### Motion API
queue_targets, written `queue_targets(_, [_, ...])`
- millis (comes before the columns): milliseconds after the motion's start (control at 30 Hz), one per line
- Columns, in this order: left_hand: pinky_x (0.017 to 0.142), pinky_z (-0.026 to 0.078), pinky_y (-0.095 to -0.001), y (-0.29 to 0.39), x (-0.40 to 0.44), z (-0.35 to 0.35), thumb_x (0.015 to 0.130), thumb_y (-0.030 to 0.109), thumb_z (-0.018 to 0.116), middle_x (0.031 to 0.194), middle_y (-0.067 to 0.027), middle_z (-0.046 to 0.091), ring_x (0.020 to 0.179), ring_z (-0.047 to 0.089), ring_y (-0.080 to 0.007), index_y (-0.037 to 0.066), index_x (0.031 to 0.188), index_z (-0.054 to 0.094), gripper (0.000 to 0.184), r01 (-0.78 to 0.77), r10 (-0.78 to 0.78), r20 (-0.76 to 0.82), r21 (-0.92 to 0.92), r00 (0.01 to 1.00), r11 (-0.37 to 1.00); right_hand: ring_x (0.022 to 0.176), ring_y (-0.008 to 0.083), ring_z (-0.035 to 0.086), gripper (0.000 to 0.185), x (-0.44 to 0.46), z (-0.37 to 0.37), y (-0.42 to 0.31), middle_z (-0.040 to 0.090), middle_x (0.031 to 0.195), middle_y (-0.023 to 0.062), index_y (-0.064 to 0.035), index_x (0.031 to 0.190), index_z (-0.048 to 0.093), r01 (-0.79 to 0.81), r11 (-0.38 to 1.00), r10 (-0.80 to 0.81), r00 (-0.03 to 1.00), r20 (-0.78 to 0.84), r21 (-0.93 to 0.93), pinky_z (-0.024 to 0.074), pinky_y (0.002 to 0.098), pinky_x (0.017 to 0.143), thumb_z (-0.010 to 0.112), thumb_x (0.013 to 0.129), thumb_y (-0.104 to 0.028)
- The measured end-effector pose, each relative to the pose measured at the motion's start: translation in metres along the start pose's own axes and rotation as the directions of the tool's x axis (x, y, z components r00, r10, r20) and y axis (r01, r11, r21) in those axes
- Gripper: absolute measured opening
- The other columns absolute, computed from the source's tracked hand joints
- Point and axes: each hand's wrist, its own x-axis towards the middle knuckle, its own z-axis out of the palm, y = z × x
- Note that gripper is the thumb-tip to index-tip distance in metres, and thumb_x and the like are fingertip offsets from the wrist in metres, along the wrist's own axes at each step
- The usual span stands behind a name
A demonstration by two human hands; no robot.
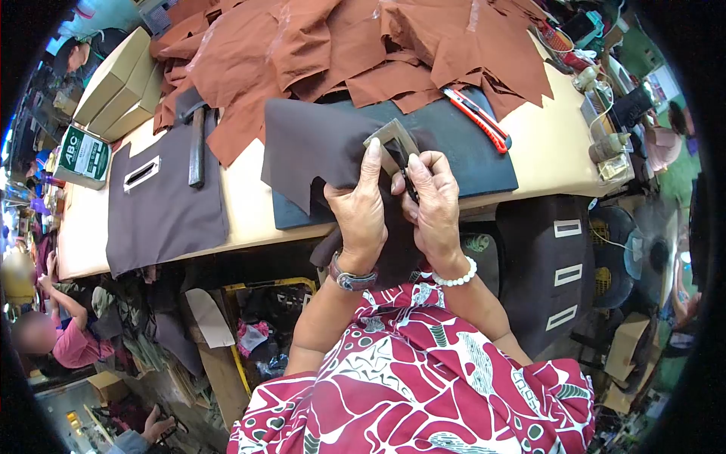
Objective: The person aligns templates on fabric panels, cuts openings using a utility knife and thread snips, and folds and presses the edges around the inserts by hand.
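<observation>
Dark brown fabric (310, 144) is held up over the front edge of a dark green mat (469, 174). My left hand (359, 216), with a watch at its wrist, pinches the fabric and the left side of a small rectangular frame (392, 138). The thumb lies on the frame's edge. My right hand (436, 204), with a white bead bracelet, has its fingers closed at the frame's lower right, around a small dark item that is too hidden to name. A red cutter knife (478, 121) rests on the mat.
Reddish-brown fabric (325, 45) is heaped across the back of the table (249, 174). A hammer (197, 147) lies on another brown piece (170, 197) at left, near a green ABC box (82, 157). Brown fabric with white-edged frames (541, 265) hangs at right. Other people are at far left and right.
</observation>
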Motion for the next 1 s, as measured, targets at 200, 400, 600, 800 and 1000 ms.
queue_targets(200, [0.068, 0.045, -0.0231, 0.000, 0.000, 0.002, 0.085, 0.005, 0.065, 0.089, 0.0005, 0.063, 0.077, 0.056, -0.0067, 0.004, 0.094, 0.065, 0.009, 0.040, -0.040, -0.005, -0.004, 0.999, 0.999, 0.045, -0.0007, 0.037, 0.016, -0.001, -0.003, -0.002, 0.056, 0.067, 0.0013, -0.0101, 0.090, 0.043, 0.001, 1.000, -0.001, 1.000, -0.012, 0.000, 0.0240, 0.0146, 0.038, 0.057, 0.093, -0.017])
queue_targets(400, [0.069, 0.045, -0.0218, -0.009, 0.010, 0.005, 0.085, 0.005, 0.065, 0.090, 0.0004, 0.064, 0.078, 0.056, -0.0059, 0.002, 0.095, 0.066, 0.010, 0.052, -0.052, 0.012, 0.012, 0.999, 0.999, 0.050, -0.0012, 0.040, 0.015, 0.006, -0.012, 0.001, 0.055, 0.068, 0.0000, -0.0109, 0.090, 0.043, -0.007, 1.000, 0.007, 1.000, -0.013, 0.017, 0.0257, 0.0133, 0.040, 0.057, 0.092, -0.016])
queue_targets(600, [0.068, 0.045, -0.0217, -0.007, 0.014, 0.007, 0.086, 0.006, 0.065, 0.087, 0.0002, 0.064, 0.076, 0.057, -0.0061, 0.002, 0.094, 0.066, 0.010, 0.084, -0.084, 0.055, 0.000, 0.995, 0.996, 0.046, -0.0010, 0.036, 0.015, 0.008, -0.012, -0.004, 0.055, 0.069, 0.0000, -0.0119, 0.091, 0.044, -0.029, 0.994, 0.028, 1.000, 0.009, 0.102, 0.0241, 0.0123, 0.038, 0.056, 0.093, -0.020])
queue_targets(800, [0.077, 0.045, -0.0247, -0.013, 0.018, 0.004, 0.084, 0.006, 0.066, 0.094, -0.0005, 0.064, 0.084, 0.058, -0.0092, 0.005, 0.098, 0.065, 0.014, 0.104, -0.107, 0.076, 0.036, 0.991, 0.994, 0.046, -0.0010, 0.036, 0.015, 0.014, -0.018, 0.002, 0.054, 0.066, -0.0007, -0.0123, 0.091, 0.044, -0.037, 0.998, 0.038, 0.999, -0.014, 0.046, 0.0235, 0.0133, 0.038, 0.057, 0.093, -0.020])
queue_targets(1000, [0.074, 0.046, -0.0238, -0.016, 0.033, 0.001, 0.084, 0.007, 0.067, 0.092, -0.0011, 0.064, 0.082, 0.059, -0.0087, 0.002, 0.096, 0.065, 0.013, 0.137, -0.138, 0.031, 0.027, 0.990, 0.990, 0.048, -0.0002, 0.040, 0.016, 0.021, -0.027, -0.006, 0.055, 0.066, -0.0006, -0.0087, 0.095, 0.045, -0.016, 0.998, 0.015, 1.000, -0.017, -0.068, 0.0273, 0.0140, 0.041, 0.058, 0.092, -0.018])
